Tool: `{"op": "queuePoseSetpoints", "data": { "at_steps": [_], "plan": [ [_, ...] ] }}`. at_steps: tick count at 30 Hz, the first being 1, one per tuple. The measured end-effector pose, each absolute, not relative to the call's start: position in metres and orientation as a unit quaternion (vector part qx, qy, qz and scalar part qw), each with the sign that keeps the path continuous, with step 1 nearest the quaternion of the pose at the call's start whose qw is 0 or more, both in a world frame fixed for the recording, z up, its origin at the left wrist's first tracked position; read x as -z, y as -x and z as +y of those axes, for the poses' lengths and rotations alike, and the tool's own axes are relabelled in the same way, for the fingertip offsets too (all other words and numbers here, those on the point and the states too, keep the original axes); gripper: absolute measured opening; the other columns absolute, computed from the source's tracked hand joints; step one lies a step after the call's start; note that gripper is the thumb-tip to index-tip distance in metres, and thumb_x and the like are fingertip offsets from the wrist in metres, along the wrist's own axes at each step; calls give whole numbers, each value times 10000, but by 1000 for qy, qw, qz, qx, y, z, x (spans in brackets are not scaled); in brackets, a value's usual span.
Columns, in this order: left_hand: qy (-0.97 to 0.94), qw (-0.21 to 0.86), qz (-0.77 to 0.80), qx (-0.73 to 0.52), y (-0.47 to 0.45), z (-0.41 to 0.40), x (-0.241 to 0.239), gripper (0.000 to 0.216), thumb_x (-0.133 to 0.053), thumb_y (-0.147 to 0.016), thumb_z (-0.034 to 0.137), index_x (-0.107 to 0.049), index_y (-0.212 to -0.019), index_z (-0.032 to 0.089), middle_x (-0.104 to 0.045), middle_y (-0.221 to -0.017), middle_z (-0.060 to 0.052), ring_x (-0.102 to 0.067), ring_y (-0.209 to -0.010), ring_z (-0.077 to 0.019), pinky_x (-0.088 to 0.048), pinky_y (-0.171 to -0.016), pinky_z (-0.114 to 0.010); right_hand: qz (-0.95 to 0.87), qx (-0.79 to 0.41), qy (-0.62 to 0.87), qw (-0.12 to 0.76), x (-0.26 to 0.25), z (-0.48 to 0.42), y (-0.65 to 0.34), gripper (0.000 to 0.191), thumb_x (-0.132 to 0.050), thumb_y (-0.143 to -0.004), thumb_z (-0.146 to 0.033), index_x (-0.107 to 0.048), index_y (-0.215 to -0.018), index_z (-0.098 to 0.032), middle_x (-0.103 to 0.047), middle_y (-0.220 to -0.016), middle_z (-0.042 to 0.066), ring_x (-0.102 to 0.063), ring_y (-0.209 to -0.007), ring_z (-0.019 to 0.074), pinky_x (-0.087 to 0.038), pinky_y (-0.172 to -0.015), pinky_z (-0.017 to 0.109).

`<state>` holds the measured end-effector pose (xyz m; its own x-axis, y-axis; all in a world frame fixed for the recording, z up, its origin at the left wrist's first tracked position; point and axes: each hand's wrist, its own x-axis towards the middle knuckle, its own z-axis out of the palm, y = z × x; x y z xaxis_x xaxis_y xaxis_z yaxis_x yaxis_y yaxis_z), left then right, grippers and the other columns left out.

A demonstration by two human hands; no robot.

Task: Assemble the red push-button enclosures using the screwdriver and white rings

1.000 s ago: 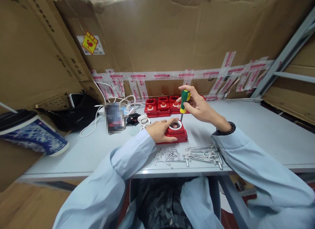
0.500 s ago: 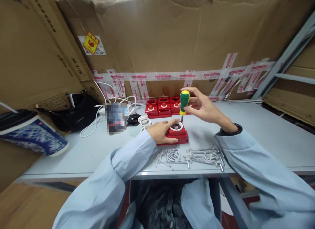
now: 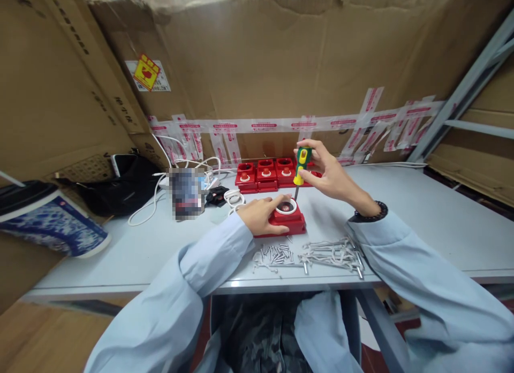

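Note:
My right hand [image 3: 327, 172] is closed around a green and yellow screwdriver [image 3: 302, 164], held nearly upright and tilted slightly right at the top. Its shaft points down at the back right of a red box [image 3: 295, 223] with a white ring on top; the tip's exact contact is hidden. My left hand [image 3: 263, 215] grips that box from the left, fingers over its top and thumb along the front. In front of the box lie loose screws [image 3: 277, 253]. Right of them is a bundle of metal rods with white cords [image 3: 333, 253].
Several similar red boxes [image 3: 265, 175] stand in a row behind. On the left are white cables [image 3: 235, 197], a blurred-out object [image 3: 186, 193], a black bag [image 3: 120, 185] and a blue-white cup [image 3: 54, 220]. A cardboard wall [image 3: 261, 62] closes off the table's back.
The screwdriver handle has turned in my right hand, showing more yellow, and leans a little more to the right. My left hand stays on the red box.

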<state>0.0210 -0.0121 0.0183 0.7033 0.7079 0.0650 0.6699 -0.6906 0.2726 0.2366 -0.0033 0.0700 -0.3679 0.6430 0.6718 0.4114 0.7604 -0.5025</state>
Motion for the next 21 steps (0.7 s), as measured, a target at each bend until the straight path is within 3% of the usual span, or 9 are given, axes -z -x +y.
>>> {"op": "queuePoseSetpoints", "data": {
  "at_steps": [4, 10, 14, 18, 21],
  "plan": [
    [-914, 113, 379, -84, -21, -12, -18, 829, -586, -734, 611, -249, -1418, 287, -568, -1287, -88, -588, -1126, -301, -455, -900, -349, -823, -217, 288, 438, -76, -6, -237, 449, -589, -815, -248, -441, -1238, -258, -612, -994, 34, -617, -916, 180, -526, -815, 359],
    [-915, 115, 379, -81, -21, -13, -19, 815, -587, -734, 604, -262, -1411, 287, -569, -1287, -85, -580, -1137, -300, -449, -910, -353, -786, -86, 349, 502, -69, -5, -223, 452, -713, -726, -309, -484, -1111, -244, -537, -795, -23, -537, -647, 128, -511, -624, 301],
    [-915, 111, 380, -78, -21, -13, -19, 822, -583, -741, 599, -246, -1420, 282, -568, -1288, -90, -576, -1144, -301, -446, -916, -358, -791, -58, 348, 500, -64, -6, -220, 446, -676, -765, -317, -457, -1148, -249, -556, -938, 15, -565, -765, 156, -526, -717, 352],
    [-915, 108, 380, -76, -21, -14, -20, 828, -574, -747, 607, -234, -1427, 280, -563, -1295, -93, -576, -1144, -303, -444, -918, -358, -833, -187, 302, 424, -69, -10, -231, 591, -551, -858, -270, -275, -1379, -301, -555, -1115, 54, -595, -973, 186, -521, -835, 401],
    [-915, 109, 381, -75, -21, -14, -19, 827, -569, -747, 618, -232, -1427, 290, -567, -1290, -86, -584, -1131, -302, -450, -901, -356, -849, -260, 266, 374, -74, -12, -237, 611, -551, -856, -258, -256, -1389, -301, -595, -1037, 41, -609, -963, 178, -531, -817, 370]
  ]
}}
